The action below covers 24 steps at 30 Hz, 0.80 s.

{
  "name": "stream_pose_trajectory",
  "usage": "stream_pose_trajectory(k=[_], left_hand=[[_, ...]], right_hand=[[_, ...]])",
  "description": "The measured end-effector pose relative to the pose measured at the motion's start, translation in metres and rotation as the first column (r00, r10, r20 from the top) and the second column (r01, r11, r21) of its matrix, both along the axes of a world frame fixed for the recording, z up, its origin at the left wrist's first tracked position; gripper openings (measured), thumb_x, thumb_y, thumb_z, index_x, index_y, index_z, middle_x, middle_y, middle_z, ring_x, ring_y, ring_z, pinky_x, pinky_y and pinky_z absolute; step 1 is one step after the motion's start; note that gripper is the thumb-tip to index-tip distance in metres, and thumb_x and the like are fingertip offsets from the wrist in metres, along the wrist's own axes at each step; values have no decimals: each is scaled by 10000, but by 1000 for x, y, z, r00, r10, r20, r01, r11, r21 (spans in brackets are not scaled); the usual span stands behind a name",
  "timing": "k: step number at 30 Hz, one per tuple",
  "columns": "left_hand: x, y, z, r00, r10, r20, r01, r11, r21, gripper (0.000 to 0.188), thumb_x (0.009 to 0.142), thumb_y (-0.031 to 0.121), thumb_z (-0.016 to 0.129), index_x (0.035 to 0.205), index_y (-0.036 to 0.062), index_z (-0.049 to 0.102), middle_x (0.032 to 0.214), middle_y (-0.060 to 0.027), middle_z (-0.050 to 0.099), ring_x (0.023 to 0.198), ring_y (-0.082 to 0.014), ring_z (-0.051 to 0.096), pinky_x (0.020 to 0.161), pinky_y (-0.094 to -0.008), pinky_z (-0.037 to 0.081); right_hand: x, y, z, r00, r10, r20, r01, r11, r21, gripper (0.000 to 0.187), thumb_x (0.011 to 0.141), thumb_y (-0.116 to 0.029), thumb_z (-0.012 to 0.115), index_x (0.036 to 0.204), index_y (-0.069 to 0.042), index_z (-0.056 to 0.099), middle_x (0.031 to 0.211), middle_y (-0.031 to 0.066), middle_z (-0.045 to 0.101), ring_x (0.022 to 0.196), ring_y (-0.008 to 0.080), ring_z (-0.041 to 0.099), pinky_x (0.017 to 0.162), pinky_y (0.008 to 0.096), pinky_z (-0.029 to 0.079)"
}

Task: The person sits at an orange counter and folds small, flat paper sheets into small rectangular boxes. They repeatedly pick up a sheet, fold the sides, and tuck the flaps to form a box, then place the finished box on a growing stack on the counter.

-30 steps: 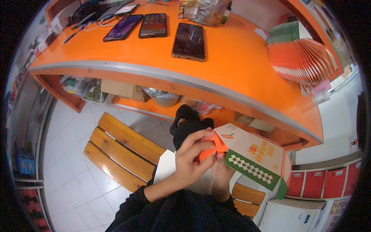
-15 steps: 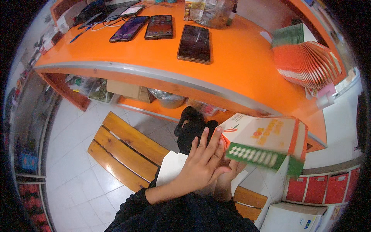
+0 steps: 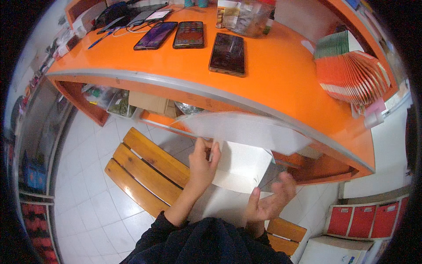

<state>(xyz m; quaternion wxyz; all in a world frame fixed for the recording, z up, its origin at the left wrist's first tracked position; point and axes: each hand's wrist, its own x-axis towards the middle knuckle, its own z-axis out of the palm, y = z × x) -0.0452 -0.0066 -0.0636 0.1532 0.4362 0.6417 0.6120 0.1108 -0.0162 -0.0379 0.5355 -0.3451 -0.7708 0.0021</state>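
Observation:
A cardboard box [image 3: 241,165] lies over my lap with its white inside showing, where half a second ago its printed red, green and pale outside showed. Its large far flap [image 3: 250,127] stands raised and is blurred by motion. My left hand [image 3: 204,163] pinches the box at its left edge, fingers curled. Just off the near right corner, my right hand [image 3: 274,200] is open, palm up with the fingers apart and slightly blurred. Whether its thumb touches the box, I cannot tell.
Ahead stands an orange counter [image 3: 277,57] with a black phone [image 3: 227,54], two more phones and a clear jar [image 3: 249,20]. A fanned stack of folded cartons [image 3: 351,72] is at its right end. A slatted wooden bench [image 3: 147,171] is beneath me.
The box has turned from its printed outside to its white inside, and its flap has swung up. My hands have parted: the left onto the box's edge, the right away to the right.

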Motion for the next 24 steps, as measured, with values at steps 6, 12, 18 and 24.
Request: stream_pose_trajectory(k=[6, 12, 18, 24], left_hand=[[-3, -2, -2, 997, 7, -74, -10, 999, -47, 157, 787, 81, 548, 762, 9, 411, 557, -110, 513, 488, -144, 532, 439, -271, 397], [-14, -27, 24, 913, -187, -361, 102, 965, -243, 169, 788, 137, 577, 823, -11, 504, 699, -127, 549, 669, -121, 558, 592, -267, 435], [-16, -23, 35, 880, -259, 398, 166, 953, 253, 163, 814, 98, 537, 894, -43, 521, 806, -47, 566, 739, -89, 512, 636, -228, 417], [-28, -23, 30, 995, 12, -100, 8, 981, 191, 68, 756, 3, 549, 819, -17, 563, 754, -104, 563, 655, -180, 537, 598, -241, 412]], right_hand=[[-21, 25, -29, 947, 54, -317, -249, 747, -617, 554, 754, -12, 465, 1244, 22, 210, 1194, 216, 355, 1104, 306, 364, 936, 384, 265], [-33, 30, -10, 994, 96, 50, -63, 891, -449, 529, 679, 110, 397, 1192, -18, 396, 1216, 204, 386, 1079, 349, 420, 910, 392, 324], [-50, 15, -1, 920, 287, 266, -252, 954, -160, 428, 696, -1, 517, 1122, -33, 493, 1206, 201, 407, 1017, 318, 481, 793, 369, 407], [-50, 22, -8, 917, 400, -4, -392, 898, -201, 292, 625, 23, 589, 903, -3, 500, 1139, 200, 475, 1006, 303, 502, 798, 372, 405]])
